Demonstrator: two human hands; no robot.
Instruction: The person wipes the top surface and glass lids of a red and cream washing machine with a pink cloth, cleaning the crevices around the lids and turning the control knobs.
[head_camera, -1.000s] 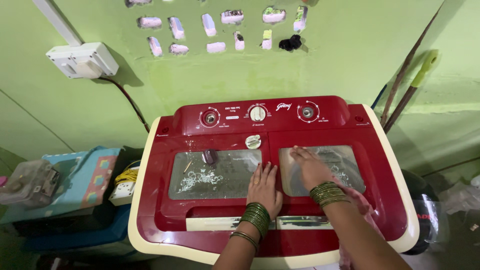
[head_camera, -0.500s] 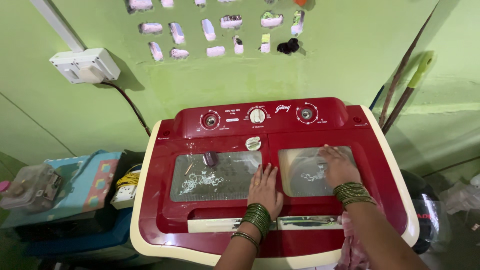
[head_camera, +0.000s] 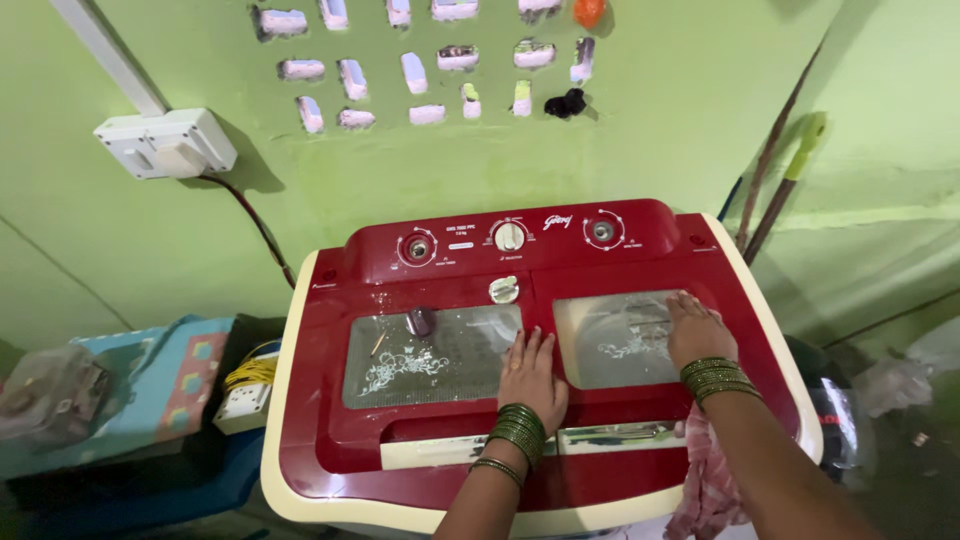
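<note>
A red and cream twin-tub washing machine (head_camera: 330, 470) fills the middle of the view, seen from above, standing against a green wall (head_camera: 700, 120). Its raised back panel carries three round dials (head_camera: 510, 236) in a row, with small pale labels between and under them that are too small to make out. Two clear lids lie side by side on its top. The left lid (head_camera: 420, 365) has a white floral pattern and a small dark knob near its back edge; the right lid (head_camera: 610, 335) has a fainter white pattern.

The left hand (head_camera: 532, 378) lies flat with fingers spread and open, palm down on the right front corner of the left lid, holding nothing. The right hand (head_camera: 697, 330) rests flat and open on the right edge of the right lid, also empty. Both wrists wear stacked green bangles. A pink patterned cloth (head_camera: 705, 485) hangs at the machine's front right corner, below the right forearm.

On the wall above, a grid of small openings (head_camera: 430, 70) lets in light. A white switch box (head_camera: 165, 143) sits at upper left, with a dark cable running down towards the machine. Long handles (head_camera: 775, 190) lean in the right corner. To the left stands a blue stand (head_camera: 150, 400) with clutter.
</note>
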